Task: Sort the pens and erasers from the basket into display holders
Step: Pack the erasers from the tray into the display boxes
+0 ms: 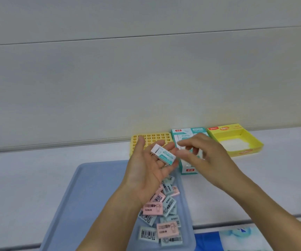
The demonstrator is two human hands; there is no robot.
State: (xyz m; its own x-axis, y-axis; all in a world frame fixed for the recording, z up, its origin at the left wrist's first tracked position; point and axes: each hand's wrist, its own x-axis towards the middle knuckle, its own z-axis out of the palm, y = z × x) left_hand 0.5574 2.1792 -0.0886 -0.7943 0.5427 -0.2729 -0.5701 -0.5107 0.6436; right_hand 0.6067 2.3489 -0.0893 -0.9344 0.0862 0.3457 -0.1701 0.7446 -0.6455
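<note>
An eraser, white with a teal-printed sleeve, lies across the fingers of the left hand, which is palm-up with the fingers spread and loosely cupped under it, not clenched. One white end of the eraser sticks out of the sleeve toward the far left. The right hand is just right of it, back of the hand up, fingers bent and blurred; they seem to hold nothing, and whether they touch the eraser I cannot tell.

Below the hands, a blue tray holds a heap of pink and pale blue erasers along its right side. Several show barcodes; some show what looks like "4B" beside a small cartoon figure. The smaller print is unreadable.

Beyond the hands, against the wall, stand three holders: a yellow grid of square holes at the left, a teal-and-white box in the middle with a small red logo on its near and far edges, and a yellow box at the right with a red logo and an orange oval on its back flap. The writing on them is too small to read. The hands cover much of the grid and the teal box. The tray's near edge is cut off by the frame.
</note>
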